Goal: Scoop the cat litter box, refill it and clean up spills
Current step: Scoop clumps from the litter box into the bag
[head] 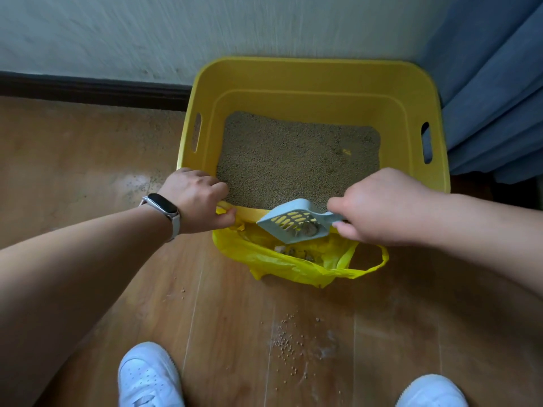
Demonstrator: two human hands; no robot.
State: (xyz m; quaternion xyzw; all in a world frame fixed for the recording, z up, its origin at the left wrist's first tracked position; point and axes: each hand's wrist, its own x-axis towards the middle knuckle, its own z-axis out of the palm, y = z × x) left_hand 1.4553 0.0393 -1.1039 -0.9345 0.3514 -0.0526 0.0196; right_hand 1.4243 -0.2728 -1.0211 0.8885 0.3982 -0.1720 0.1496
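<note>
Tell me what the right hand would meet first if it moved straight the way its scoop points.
Probably the left hand, gripping the yellow bag at the litter box rim; the scoop points toward it. Depth is unclear.

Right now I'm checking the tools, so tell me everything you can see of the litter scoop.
The litter scoop is pale blue-grey plastic, with a slotted pan and a short handle. The right hand grips the handle, holding it tilted above the open yellow plastic bag, by the near rim of the yellow litter box. Grey clumps lie in its pan.
</note>
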